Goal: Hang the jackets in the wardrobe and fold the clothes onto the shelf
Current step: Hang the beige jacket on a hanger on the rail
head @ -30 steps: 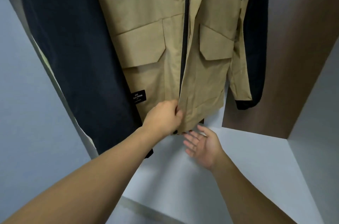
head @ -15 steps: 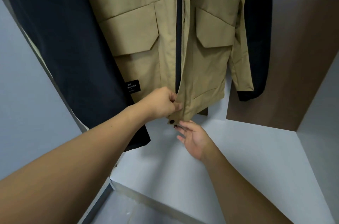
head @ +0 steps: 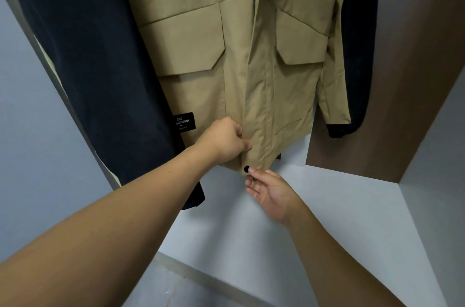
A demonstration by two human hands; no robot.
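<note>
Both hands have shifted since a moment ago: the left hand [head: 224, 139] has slid along the front edge of the tan jacket [head: 226, 55] near its hem, and the right hand [head: 270, 189] has come up from below until its fingertips [head: 254, 172] reach the hem. The left hand pinches the front placket, fingers curled round the cloth. The right hand is open, palm up, fingers nearly straight, the tips touching the hem just beside a black snap [head: 246, 168]; it grips nothing.

The tan jacket hangs in the wardrobe, its front now drawn closed lower down where the dark zip line showed before. It has two flap pockets [head: 186, 42] on its front and a small black label [head: 183, 122] near its lower left edge. A navy garment [head: 100, 55] hangs just beside it on the left, touching it. A dark sleeve [head: 357, 67] hangs behind the tan sleeve on the right, its black cuff showing below. Under the clothes lies the pale wardrobe floor [head: 339, 218], its front edge near the forearms. A brown panel [head: 402, 80] stands at the right back corner.
</note>
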